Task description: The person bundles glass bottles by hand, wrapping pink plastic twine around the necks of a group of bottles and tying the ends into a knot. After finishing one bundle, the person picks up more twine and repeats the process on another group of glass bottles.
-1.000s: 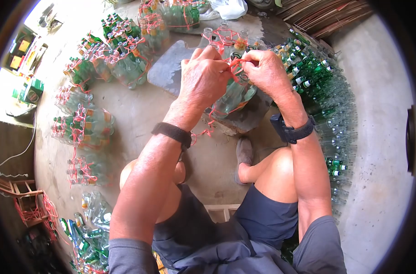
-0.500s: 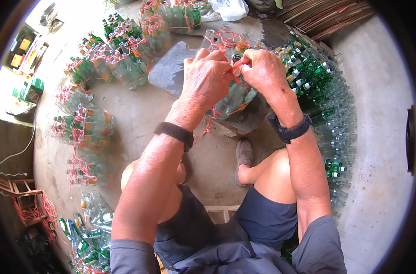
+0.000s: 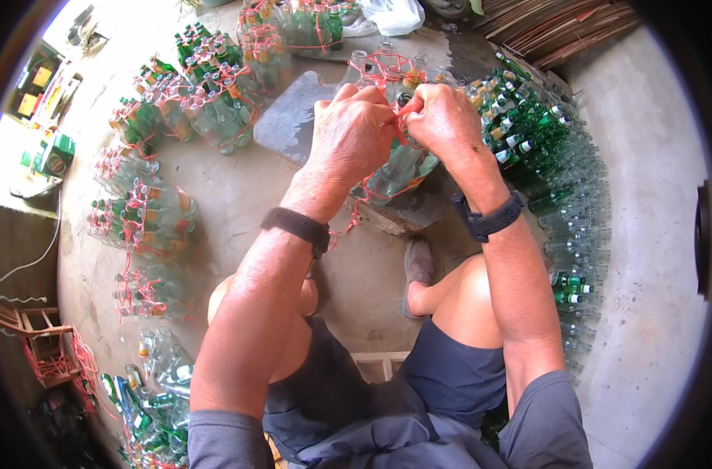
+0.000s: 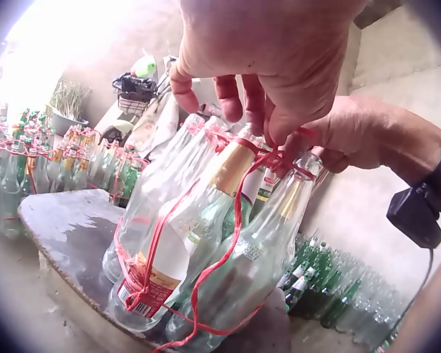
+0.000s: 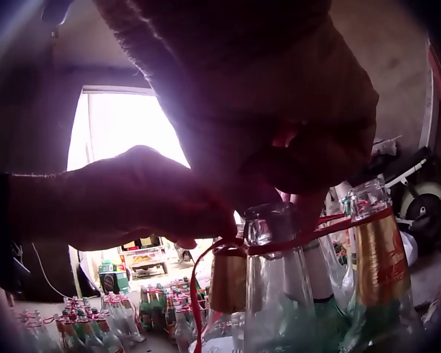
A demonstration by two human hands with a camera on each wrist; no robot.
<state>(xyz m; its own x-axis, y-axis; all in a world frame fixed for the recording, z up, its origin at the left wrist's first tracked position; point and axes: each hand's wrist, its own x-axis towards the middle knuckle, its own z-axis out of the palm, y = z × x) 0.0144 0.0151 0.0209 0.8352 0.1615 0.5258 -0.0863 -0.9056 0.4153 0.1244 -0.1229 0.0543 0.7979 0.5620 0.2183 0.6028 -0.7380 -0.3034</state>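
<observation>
A bundle of empty glass bottles (image 4: 228, 257) stands on a grey stone slab (image 3: 281, 117), bound around bodies and necks with red plastic twine (image 4: 237, 213). Over the bottle tops, my left hand (image 3: 352, 129) pinches the twine between thumb and fingers. Close beside it, my right hand (image 3: 446, 121) grips the same twine with curled fingers. In the left wrist view the strands meet at the bottle necks, just under both hands. A loose length of twine hangs down the near side. Dark in the right wrist view, the right hand sits directly above a clear bottle mouth (image 5: 270, 220).
Tied bottle bundles (image 3: 215, 102) line the floor at the left and back. Loose green and clear bottles (image 3: 528, 133) crowd along the right wall. At lower left are more loose bottles (image 3: 157, 399) and a wooden stool (image 3: 47, 332) draped with red twine.
The right hand was pinching the twine with fingers extended to the left; it has curled tighter and its wrist has shifted slightly left. The left hand has barely moved.
</observation>
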